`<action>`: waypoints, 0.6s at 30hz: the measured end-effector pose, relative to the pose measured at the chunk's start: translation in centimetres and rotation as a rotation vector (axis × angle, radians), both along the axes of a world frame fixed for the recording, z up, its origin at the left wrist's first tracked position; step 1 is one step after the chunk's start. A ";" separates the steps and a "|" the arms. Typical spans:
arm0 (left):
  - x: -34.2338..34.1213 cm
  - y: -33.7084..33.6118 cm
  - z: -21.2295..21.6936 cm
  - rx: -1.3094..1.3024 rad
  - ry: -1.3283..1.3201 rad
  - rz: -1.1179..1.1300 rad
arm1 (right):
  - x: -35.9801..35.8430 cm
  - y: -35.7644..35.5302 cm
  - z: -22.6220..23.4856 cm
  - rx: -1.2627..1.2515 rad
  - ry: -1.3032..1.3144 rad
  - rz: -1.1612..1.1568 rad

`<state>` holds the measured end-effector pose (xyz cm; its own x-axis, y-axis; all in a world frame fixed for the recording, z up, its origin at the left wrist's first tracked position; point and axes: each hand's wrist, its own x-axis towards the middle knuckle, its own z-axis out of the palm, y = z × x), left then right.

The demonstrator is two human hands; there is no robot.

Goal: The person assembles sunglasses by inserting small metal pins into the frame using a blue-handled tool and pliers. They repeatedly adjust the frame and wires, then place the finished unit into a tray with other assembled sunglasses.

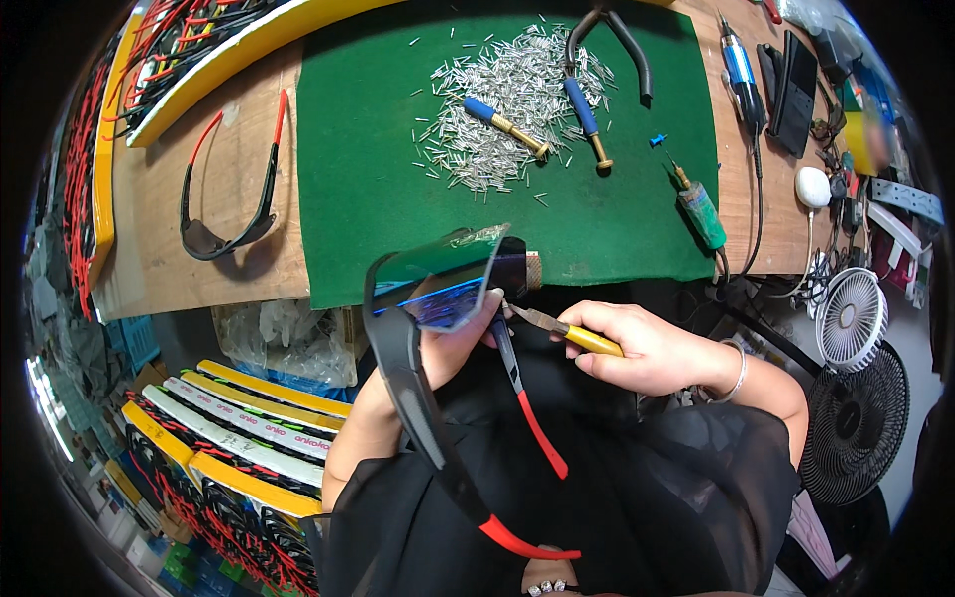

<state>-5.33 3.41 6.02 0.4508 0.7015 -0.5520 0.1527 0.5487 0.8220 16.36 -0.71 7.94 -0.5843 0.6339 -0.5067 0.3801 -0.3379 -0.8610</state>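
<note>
My left hand [450, 338] holds a pair of sunglasses [443, 279] with a blue-green mirrored lens and black arms with red tips, just below the green mat's near edge. My right hand [647, 348] grips a yellow-handled tool [577, 334] whose metal tip touches the hinge where one arm meets the lens. The two arms hang down over my lap.
A green mat [378, 169] holds a pile of several small metal pins [507, 95], two blue-handled drivers [502, 124] and black-handled pliers [627, 50]. Another pair of sunglasses [224, 204] lies on the wooden bench. Trays of glasses [229, 438] stand at the lower left, fans [851, 318] at the right.
</note>
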 end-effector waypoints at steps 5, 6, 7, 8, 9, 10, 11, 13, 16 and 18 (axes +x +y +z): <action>0.0 -0.7 -0.9 -0.017 -0.142 0.151 | 0.0 0.0 0.0 -0.042 0.013 -0.039; 0.1 -0.9 -0.8 0.003 -0.128 0.164 | -0.1 0.0 0.1 -0.009 -0.004 -0.040; 0.2 -1.0 -0.7 0.023 -0.111 0.178 | -0.1 0.0 0.1 0.024 -0.019 -0.039; 0.2 -0.9 -0.7 0.010 -0.113 0.160 | -0.2 0.0 0.0 0.057 -0.034 -0.038; 0.2 -0.7 -0.8 -0.003 -0.115 0.141 | -0.3 -0.3 -0.2 0.205 -0.102 -0.031; 0.2 -0.5 -0.6 -0.016 -0.119 0.119 | -0.5 -0.8 -0.2 0.354 -0.174 -0.025; -0.1 0.7 0.0 -0.067 -0.145 0.015 | -0.6 -1.0 -0.1 0.502 -0.246 -0.019; -1.0 1.8 -0.4 -0.210 -0.224 -0.116 | -0.7 -0.8 0.2 0.890 -0.406 0.070; -0.5 2.0 -0.1 -0.441 -0.208 -0.030 | -0.2 -0.5 0.0 0.958 -0.461 0.148; -0.6 1.3 -0.2 -0.341 -0.173 0.024 | -0.3 -0.3 -0.2 0.884 -0.392 0.125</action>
